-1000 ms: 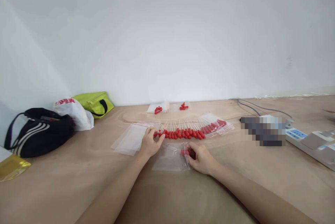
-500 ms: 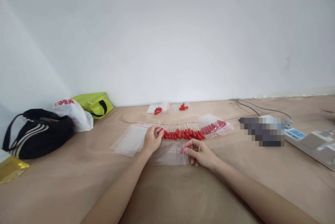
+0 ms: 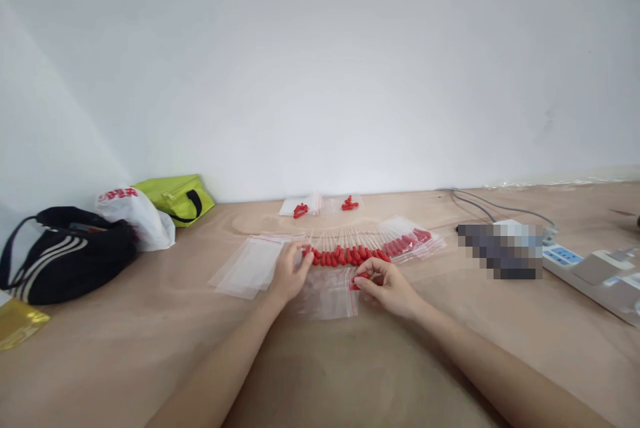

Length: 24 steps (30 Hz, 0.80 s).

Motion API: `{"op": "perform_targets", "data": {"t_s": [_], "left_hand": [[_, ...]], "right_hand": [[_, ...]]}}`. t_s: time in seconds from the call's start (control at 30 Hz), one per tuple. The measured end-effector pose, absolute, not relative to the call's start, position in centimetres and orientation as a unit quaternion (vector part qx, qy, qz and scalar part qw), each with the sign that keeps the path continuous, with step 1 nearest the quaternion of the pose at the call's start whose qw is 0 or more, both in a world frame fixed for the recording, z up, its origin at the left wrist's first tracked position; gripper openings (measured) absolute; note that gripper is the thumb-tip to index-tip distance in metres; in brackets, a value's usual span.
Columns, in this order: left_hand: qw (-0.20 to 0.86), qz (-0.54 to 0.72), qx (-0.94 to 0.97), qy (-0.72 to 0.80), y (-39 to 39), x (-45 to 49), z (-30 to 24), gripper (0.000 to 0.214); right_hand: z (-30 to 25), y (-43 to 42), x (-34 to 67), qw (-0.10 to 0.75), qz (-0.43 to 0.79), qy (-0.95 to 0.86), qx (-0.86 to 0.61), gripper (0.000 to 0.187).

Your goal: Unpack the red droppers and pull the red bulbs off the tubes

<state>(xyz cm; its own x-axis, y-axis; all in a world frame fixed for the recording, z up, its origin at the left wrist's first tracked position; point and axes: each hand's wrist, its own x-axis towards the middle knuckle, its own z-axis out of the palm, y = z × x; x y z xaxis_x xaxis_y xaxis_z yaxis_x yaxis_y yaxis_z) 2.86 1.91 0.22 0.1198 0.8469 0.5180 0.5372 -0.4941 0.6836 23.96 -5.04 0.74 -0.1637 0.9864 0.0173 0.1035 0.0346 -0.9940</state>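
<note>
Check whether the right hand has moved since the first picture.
Yes: slightly forward, away from the person; the right hand is now closer to the row of red-tipped sticks.

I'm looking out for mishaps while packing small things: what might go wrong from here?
The red piece in the right hand is at the edge of the clear bag, so it could slip outside.

The left hand, at the end of the row of red-tipped sticks, might nudge neighbouring ones.

The flat bags overlap beside the left hand and could slide if brushed.
</note>
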Motion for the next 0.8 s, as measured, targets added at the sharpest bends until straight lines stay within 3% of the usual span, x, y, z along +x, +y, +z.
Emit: {"op": "perform_targets", "data": {"t_s": [0.13, 0.23, 0.3, 0.4, 0.53, 0.6, 0.67, 0.7, 0.8], "left_hand": [[0.176, 0.226, 0.902, 0.322, -2.4, 2.6, 1.5, 0.040], [0.175, 0.119, 0.928, 0.308, -3.9, 2.3, 2.0, 0.042], [0.170, 0.106, 0.927, 0.319, -4.0, 2.4, 2.0, 0.039], [0.164, 0.151, 0.912, 0.345, -3.7, 2.8, 1.6, 0.030], [0.128, 0.268, 0.844, 0.446, -2.5, 3.2, 1.0, 0.020], [0.109, 0.292, 0.816, 0.487, -1.9, 3.1, 0.8, 0.016], [0.112, 0.286, 0.808, 0.503, -1.5, 2.7, 0.7, 0.007], [0.122, 0.278, 0.808, 0.504, -1.4, 2.6, 0.7, 0.008], [0.162, 0.254, 0.805, 0.512, -1.5, 2.2, 1.2, 0.023]], "right_hand": [[1.9, -4.1, 25.8, 0.434, 0.524, -0.572, -0.458, 0.036], [3.6, -3.2, 28.7, 0.408, 0.489, -0.613, -0.468, 0.032], [4.8, -2.5, 30.7, 0.421, 0.469, -0.620, -0.468, 0.030], [5.6, -1.5, 31.8, 0.509, 0.407, -0.592, -0.475, 0.032], [4.2, -0.3, 28.8, 0.612, 0.223, -0.593, -0.474, 0.028], [3.2, 0.3, 26.4, 0.590, 0.092, -0.660, -0.455, 0.020], [2.3, 0.9, 24.2, 0.506, 0.006, -0.753, -0.419, 0.022], [1.9, 1.1, 23.3, 0.449, -0.024, -0.794, -0.410, 0.027], [1.2, 1.6, 21.2, 0.386, -0.031, -0.832, -0.397, 0.028]]}}
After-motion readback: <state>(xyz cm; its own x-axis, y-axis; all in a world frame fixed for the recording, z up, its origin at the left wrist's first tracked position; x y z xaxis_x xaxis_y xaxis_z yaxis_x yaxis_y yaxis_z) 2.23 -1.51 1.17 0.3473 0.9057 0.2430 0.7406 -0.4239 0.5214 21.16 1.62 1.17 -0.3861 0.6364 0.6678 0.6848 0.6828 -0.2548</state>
